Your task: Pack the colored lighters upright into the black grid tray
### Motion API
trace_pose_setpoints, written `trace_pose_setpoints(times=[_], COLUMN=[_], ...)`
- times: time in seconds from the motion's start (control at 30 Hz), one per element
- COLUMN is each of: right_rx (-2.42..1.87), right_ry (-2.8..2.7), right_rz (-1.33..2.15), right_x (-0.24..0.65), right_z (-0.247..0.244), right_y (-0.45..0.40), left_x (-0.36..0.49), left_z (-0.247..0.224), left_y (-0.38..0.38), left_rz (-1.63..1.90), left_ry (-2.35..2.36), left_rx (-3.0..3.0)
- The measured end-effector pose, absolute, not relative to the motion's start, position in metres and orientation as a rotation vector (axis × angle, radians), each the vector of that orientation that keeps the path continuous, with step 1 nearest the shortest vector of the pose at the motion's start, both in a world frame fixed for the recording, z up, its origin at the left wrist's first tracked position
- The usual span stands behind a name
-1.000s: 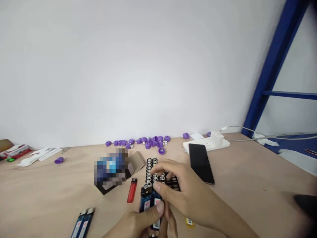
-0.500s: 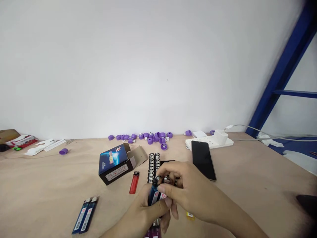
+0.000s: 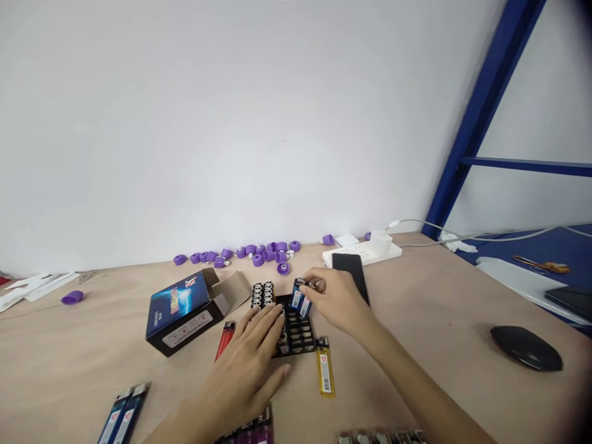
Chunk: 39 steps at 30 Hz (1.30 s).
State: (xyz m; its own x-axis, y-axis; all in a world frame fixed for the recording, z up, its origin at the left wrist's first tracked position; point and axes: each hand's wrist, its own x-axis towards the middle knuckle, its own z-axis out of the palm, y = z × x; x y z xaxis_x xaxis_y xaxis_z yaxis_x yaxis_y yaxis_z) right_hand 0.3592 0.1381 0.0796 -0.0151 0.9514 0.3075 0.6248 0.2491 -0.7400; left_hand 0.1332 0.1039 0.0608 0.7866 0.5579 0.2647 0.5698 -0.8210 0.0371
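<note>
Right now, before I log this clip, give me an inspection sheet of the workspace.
Surface: pale plywood tabletop.
Job's things: black grid tray loaded with lighter heads; two blue lighters.
Hands: right hand pinches the two blue lighters; left hand lies spread against the tray.
Clutter: red lighter, yellow lighter, open printed box, purple caps, phone, black mouse.
Cables: white cable beside the power strip.
Surroundings: white wall, blue steel frame.

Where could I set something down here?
Bare table lies between the yellow lighter and the black mouse, and left of the blue box. It's crowded around the black tray, by the left hand and right hand.
</note>
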Motion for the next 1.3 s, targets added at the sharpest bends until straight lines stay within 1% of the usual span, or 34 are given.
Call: trace_pose_setpoints(times=[0.17, 0.47, 0.7, 0.9, 1.3], right_rx=[-1.385, -1.369, -1.382, -1.365, -1.306], right_ry=[-1.858, -1.929, -1.898, -1.905, -2.014], right_rz=[0.538, 0.523, 0.546, 0.568, 0.604], right_x=[0.343, 0.334, 0.331, 0.332, 0.332], right_z=[0.065, 0.056, 0.052, 0.056, 0.066], right_y=[0.134, 0.131, 0.131, 0.131, 0.129], left_x=[0.133, 0.133, 0.133, 0.132, 0.132], left_z=[0.064, 0.068, 0.065, 0.064, 0.064], left_y=[0.103, 0.103, 0.101, 0.102, 0.104], left_rz=[-0.446, -0.496, -0.472, -0.447, -0.527], left_ry=[-0.954, -0.945, -1.09, -1.058, -0.996], left_rx=[-2.893, -2.902, -2.929, -2.919, -2.928])
